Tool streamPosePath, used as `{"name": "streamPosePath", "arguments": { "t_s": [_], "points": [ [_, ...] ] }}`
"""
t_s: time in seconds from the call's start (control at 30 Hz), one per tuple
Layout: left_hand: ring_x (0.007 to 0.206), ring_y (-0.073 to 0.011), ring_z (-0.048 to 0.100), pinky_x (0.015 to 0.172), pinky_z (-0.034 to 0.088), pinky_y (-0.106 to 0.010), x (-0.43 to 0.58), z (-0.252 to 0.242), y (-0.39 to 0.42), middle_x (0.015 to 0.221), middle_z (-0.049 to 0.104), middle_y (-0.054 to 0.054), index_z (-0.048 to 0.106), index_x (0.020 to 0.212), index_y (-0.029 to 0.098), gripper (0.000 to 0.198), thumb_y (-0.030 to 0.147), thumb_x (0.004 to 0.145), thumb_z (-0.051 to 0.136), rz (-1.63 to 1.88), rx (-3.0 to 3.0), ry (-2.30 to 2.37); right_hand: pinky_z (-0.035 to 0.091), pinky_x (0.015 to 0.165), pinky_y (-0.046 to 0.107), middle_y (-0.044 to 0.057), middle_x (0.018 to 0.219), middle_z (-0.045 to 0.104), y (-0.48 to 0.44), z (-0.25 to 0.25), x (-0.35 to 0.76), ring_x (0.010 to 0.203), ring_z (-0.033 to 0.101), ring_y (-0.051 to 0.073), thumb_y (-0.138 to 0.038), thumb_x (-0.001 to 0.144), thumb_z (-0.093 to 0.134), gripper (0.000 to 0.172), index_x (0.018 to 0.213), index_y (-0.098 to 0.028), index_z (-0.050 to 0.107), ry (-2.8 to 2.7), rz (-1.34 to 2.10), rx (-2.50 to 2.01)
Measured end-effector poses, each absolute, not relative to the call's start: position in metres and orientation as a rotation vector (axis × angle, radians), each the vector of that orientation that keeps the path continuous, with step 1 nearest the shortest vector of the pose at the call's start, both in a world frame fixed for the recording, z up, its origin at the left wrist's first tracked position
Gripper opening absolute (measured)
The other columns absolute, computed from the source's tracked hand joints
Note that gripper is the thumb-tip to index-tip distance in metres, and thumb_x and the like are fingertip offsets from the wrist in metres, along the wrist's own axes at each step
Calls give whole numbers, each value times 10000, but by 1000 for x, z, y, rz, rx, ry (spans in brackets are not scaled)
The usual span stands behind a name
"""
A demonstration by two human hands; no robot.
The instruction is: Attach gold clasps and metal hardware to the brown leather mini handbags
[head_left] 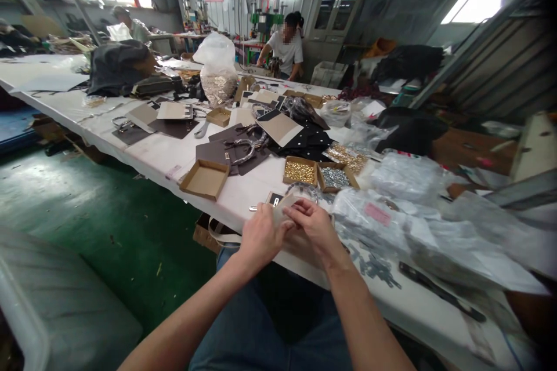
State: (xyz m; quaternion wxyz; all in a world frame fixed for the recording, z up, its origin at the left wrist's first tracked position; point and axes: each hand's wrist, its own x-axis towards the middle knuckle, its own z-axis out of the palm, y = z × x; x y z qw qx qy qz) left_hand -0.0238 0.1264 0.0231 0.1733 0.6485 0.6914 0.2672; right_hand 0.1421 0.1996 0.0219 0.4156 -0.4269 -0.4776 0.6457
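Note:
At the near edge of the table, my left hand [262, 233] is closed on a beige bag panel [284, 205]. My right hand [314, 225] pinches the same panel from the other side, its thumb and fingertips close together. Just beyond my fingers shows a dark piece with a small silver metal fitting [275, 200]. A strap wrapped in clear plastic [302, 190] curves behind my right hand. My fingers hide part of the panel, and anything small between them cannot be made out.
Cardboard trays of gold fittings [300, 172] and silver fittings [334, 177] stand ahead, beside a shallow cardboard tray [205, 179]. Dark bag panels [235, 151] lie beyond. Plastic bags [404, 177] crowd the right side, near grey metal pieces [376, 266]. A person [285, 49] works farther back.

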Motion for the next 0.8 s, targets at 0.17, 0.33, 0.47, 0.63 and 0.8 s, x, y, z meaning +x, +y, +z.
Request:
{"name": "streamPosePath", "arguments": {
  "t_s": [0.17,0.33,0.47,0.63,0.8],
  "points": [
    [1175,-306,754,1023,576,-391,-41,17,97,1273,797,-116,701,1265,247,202,372,1149,591,974,1620,1640,478,643,280,-11,877,765,179,19,141,694,625,153,-543,757,1050,769,1381,-230,729,-1292,1706,-1104],
    [978,-249,753,901,581,-307,-46,10,78,1070,832,-50,803,1179,214,241,353,1112,619,1098,1391,1394,462,635,301,-23,833,736,166,16,135,642,589,156,-572,802,1003,848,1496,-223,664,-1369,1806,-1112],
    [942,-221,713,844,549,-270,-50,11,70,1016,809,-34,821,1080,198,243,398,1080,681,1163,1383,1366,400,631,282,-34,800,715,162,10,133,644,566,145,-539,872,969,830,1554,-218,622,-1453,1857,-1067],
    [715,-187,701,684,534,-257,-51,7,67,786,762,-38,787,946,177,389,482,1111,611,1154,1192,1368,444,655,299,-44,725,685,161,2,129,656,597,166,-589,934,899,747,1515,-195,642,-1570,1764,-1103],
    [445,-128,615,461,441,-224,-46,-1,75,731,780,-80,739,870,156,482,541,1107,572,1069,984,1270,531,736,355,57,868,796,171,10,132,799,705,242,-656,905,877,540,1184,-197,818,-1729,1362,-1314]
  ]
}}
